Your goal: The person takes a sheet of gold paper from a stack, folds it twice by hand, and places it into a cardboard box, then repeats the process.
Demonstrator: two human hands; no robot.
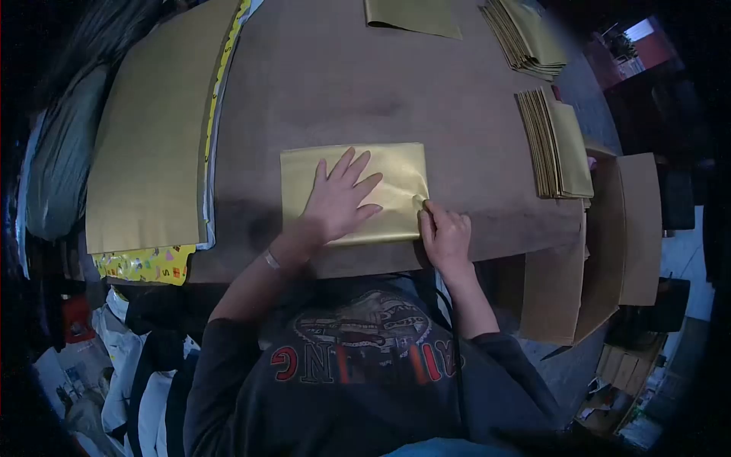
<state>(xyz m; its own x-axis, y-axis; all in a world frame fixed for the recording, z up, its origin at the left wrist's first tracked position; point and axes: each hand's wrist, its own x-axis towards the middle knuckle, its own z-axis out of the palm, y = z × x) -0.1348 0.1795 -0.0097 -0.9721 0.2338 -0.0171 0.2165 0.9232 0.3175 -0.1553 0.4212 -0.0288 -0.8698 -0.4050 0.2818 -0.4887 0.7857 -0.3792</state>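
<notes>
A folded gold sheet [400, 164], probably wrapping paper, lies on the brown tabletop [312, 84] in front of me. My left hand [340, 199] rests flat on it with the fingers spread. At the sheet's right edge, my right hand [448, 234] pinches the paper between thumb and fingers. Small creases run across the gold surface near that pinch. The sheet's fold lies along the side closest to my body.
Large flat gold sheets [164, 114] are stacked at left over yellow patterned paper [148, 265]. Folded gold bundles [560, 145] and another gold pile [525, 38] line the right side. One gold piece [415, 15] lies at the far edge. An open cardboard box [556, 293] stands at right.
</notes>
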